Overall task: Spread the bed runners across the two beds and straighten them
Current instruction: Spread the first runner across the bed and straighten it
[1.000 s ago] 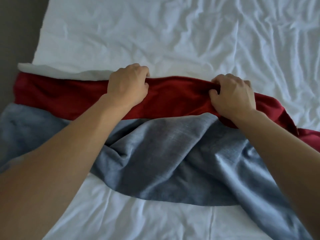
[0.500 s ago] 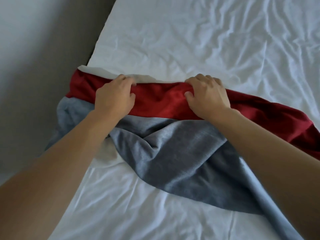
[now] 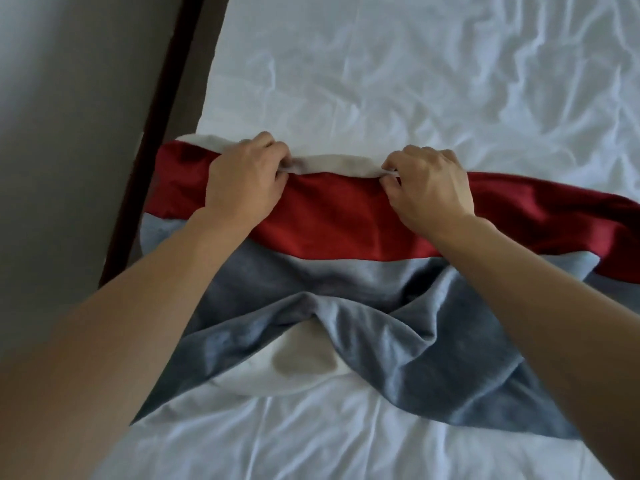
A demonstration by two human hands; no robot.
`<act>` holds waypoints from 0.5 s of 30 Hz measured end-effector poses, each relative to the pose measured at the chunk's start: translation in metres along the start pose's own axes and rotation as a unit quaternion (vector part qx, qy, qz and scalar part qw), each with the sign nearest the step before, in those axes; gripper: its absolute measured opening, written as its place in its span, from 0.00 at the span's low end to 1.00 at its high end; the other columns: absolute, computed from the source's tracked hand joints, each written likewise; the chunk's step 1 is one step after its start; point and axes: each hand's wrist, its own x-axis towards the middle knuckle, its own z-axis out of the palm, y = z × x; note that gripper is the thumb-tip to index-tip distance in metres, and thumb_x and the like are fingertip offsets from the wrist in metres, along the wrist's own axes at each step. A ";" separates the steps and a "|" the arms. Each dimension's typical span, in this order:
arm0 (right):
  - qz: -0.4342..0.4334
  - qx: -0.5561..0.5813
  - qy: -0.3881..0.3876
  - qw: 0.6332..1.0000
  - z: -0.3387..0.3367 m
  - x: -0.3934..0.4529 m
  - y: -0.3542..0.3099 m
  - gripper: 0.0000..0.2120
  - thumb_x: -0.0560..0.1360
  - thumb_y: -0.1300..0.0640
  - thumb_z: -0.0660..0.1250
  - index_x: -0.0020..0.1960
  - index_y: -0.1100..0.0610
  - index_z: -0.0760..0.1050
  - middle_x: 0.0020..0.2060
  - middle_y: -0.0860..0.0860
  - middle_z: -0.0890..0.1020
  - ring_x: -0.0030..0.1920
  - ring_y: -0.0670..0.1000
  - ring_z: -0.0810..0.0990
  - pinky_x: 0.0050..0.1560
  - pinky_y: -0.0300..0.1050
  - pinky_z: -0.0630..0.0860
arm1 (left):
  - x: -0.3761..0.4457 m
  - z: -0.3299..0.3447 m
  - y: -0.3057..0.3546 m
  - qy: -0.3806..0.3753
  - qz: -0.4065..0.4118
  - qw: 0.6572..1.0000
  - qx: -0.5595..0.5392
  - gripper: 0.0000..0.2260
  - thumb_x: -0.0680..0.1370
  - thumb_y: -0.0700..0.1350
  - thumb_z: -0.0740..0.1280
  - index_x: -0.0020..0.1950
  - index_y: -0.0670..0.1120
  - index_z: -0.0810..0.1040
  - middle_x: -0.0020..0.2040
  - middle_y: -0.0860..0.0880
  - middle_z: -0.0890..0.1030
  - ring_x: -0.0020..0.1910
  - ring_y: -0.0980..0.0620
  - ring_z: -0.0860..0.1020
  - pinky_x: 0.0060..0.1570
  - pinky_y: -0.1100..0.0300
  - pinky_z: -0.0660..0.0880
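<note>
Hands [image 3: 244, 188] shifted onto runner's [image 3: 332, 216] white edge.

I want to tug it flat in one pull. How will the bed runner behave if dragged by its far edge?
Probably floppy: the bed runner bunches and twists near its grey band. It likely drags rather than slides, since both hands, left and right, pinch its edge.
</note>
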 end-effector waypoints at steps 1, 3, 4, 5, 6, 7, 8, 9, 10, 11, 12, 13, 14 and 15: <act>0.001 -0.006 0.002 1.000 0.003 0.002 -0.003 0.10 0.79 0.54 0.62 0.48 0.58 0.81 0.44 0.54 0.82 0.47 0.58 0.78 0.57 0.51 0.66 | 0.003 0.001 -0.005 -0.003 0.010 1.000 -0.003 0.06 0.79 0.45 0.67 0.52 0.46 0.81 0.49 0.49 0.80 0.47 0.47 0.78 0.39 0.48 0.77; 0.014 -0.024 0.000 1.000 0.004 0.011 -0.004 0.13 0.80 0.54 0.59 0.46 0.59 0.80 0.43 0.55 0.82 0.44 0.59 0.78 0.56 0.52 0.67 | 0.012 0.001 -0.014 -0.006 0.024 1.000 -0.011 0.06 0.80 0.46 0.65 0.51 0.46 0.81 0.48 0.49 0.81 0.47 0.47 0.78 0.40 0.48 0.77; 0.033 -0.033 -0.003 0.999 0.001 0.018 -0.002 0.14 0.80 0.54 0.58 0.46 0.59 0.80 0.43 0.56 0.82 0.44 0.60 0.79 0.56 0.53 0.67 | 0.019 0.001 -0.019 -0.005 0.026 1.000 -0.017 0.07 0.80 0.47 0.64 0.51 0.46 0.80 0.47 0.49 0.81 0.47 0.48 0.78 0.41 0.48 0.77; 0.052 -0.040 -0.005 0.998 -0.001 0.027 -0.001 0.15 0.81 0.54 0.58 0.46 0.59 0.81 0.43 0.57 0.82 0.44 0.62 0.79 0.56 0.54 0.68 | 0.028 0.000 -0.023 0.002 0.025 0.999 -0.023 0.07 0.81 0.47 0.64 0.51 0.46 0.80 0.48 0.49 0.81 0.47 0.48 0.78 0.42 0.48 0.77; 0.065 -0.045 -0.005 0.997 -0.002 0.035 0.000 0.15 0.80 0.53 0.58 0.47 0.59 0.81 0.44 0.57 0.82 0.45 0.62 0.79 0.57 0.54 0.68 | 0.037 0.000 -0.026 0.014 0.022 0.999 -0.026 0.07 0.80 0.47 0.63 0.50 0.46 0.80 0.48 0.49 0.81 0.47 0.48 0.78 0.43 0.48 0.76; 0.068 -0.041 0.000 0.997 -0.003 0.041 -0.001 0.14 0.80 0.53 0.58 0.48 0.58 0.80 0.45 0.57 0.83 0.46 0.61 0.79 0.57 0.54 0.68 | 0.046 -0.001 -0.029 0.023 0.017 0.999 -0.029 0.07 0.80 0.47 0.63 0.50 0.46 0.79 0.47 0.49 0.81 0.48 0.47 0.78 0.44 0.49 0.76; 0.064 -0.023 0.008 0.998 -0.002 0.045 -0.003 0.13 0.80 0.53 0.60 0.50 0.58 0.80 0.47 0.56 0.83 0.47 0.60 0.79 0.58 0.54 0.68 | 0.054 -0.001 -0.030 0.024 0.015 0.999 -0.031 0.06 0.80 0.47 0.64 0.50 0.47 0.79 0.47 0.49 0.81 0.48 0.47 0.78 0.45 0.49 0.75; 0.053 0.002 0.015 0.998 -0.001 0.046 -0.006 0.11 0.79 0.52 0.61 0.52 0.57 0.80 0.48 0.54 0.83 0.48 0.59 0.80 0.58 0.53 0.68 | 0.058 0.001 -0.032 0.017 0.017 0.999 -0.032 0.06 0.80 0.47 0.64 0.49 0.47 0.80 0.47 0.48 0.82 0.48 0.46 0.78 0.47 0.49 0.74; 0.036 0.024 0.016 0.999 0.001 0.044 -0.010 0.10 0.78 0.53 0.63 0.53 0.56 0.80 0.49 0.53 0.83 0.49 0.58 0.80 0.59 0.52 0.69 | 0.060 0.002 -0.033 0.007 0.023 0.999 -0.032 0.06 0.79 0.46 0.65 0.50 0.47 0.80 0.47 0.48 0.82 0.48 0.45 0.78 0.50 0.49 0.73; 0.017 0.036 0.014 0.999 0.003 0.041 -0.012 0.10 0.78 0.53 0.64 0.53 0.56 0.79 0.49 0.53 0.83 0.49 0.57 0.80 0.59 0.52 0.69 | 0.061 0.004 -0.034 0.000 0.029 0.999 -0.028 0.06 0.80 0.47 0.65 0.50 0.47 0.80 0.47 0.48 0.83 0.48 0.45 0.78 0.53 0.48 0.72; 0.003 0.038 0.012 0.999 0.004 0.039 -0.014 0.09 0.78 0.54 0.64 0.53 0.57 0.80 0.49 0.53 0.83 0.48 0.57 0.80 0.59 0.51 0.69 | 0.061 0.004 -0.037 -0.003 0.035 0.999 -0.021 0.06 0.80 0.47 0.65 0.50 0.47 0.80 0.47 0.48 0.83 0.48 0.45 0.78 0.55 0.49 0.71; 0.000 0.031 0.014 0.999 0.006 0.039 -0.014 0.09 0.78 0.54 0.64 0.52 0.57 0.80 0.48 0.53 0.83 0.48 0.57 0.80 0.58 0.51 0.68 | 0.063 0.003 -0.040 -0.003 0.039 0.999 -0.015 0.06 0.80 0.47 0.65 0.50 0.47 0.80 0.47 0.48 0.83 0.48 0.45 0.78 0.55 0.49 0.69; 0.005 0.021 0.021 1.000 0.006 0.042 -0.014 0.09 0.78 0.55 0.64 0.51 0.57 0.80 0.48 0.53 0.83 0.47 0.57 0.80 0.58 0.51 0.68 | 0.066 0.002 -0.042 0.002 0.039 0.999 -0.008 0.07 0.80 0.47 0.65 0.50 0.47 0.81 0.47 0.48 0.83 0.48 0.44 0.78 0.56 0.49 0.68; 0.015 0.013 0.029 0.999 0.007 0.048 -0.014 0.09 0.78 0.55 0.63 0.51 0.57 0.80 0.47 0.54 0.83 0.47 0.58 0.79 0.58 0.52 0.67 | 0.071 0.000 -0.043 0.007 0.035 0.999 0.000 0.07 0.80 0.47 0.64 0.50 0.47 0.81 0.47 0.47 0.83 0.49 0.43 0.78 0.56 0.48 0.68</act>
